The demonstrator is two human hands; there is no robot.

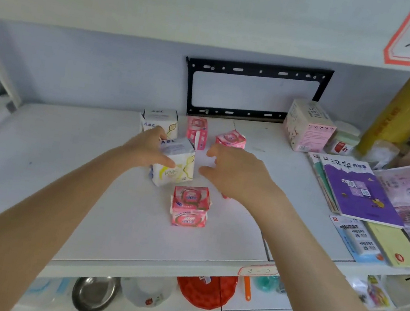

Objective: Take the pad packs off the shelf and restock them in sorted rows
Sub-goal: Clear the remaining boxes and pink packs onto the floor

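Observation:
On the white shelf (67,159), my left hand (149,147) grips a white ABC pad pack (177,163) stacked on another white pack. A further white ABC pack (159,120) stands behind it. My right hand (236,172) hovers just right of the gripped pack with fingers loosely curled, holding nothing. Two pink packs (190,205) sit stacked in front of my hands. At the back stand a pink pack (197,131) and another pink pack (231,138). A sliver of pink shows under my right wrist.
A black metal bracket (255,91) leans on the back wall. A pink mask box (308,125), a purple book (358,190) and stationery fill the shelf's right side. The lower shelf holds a steel bowl (94,293) and a red mat (206,288).

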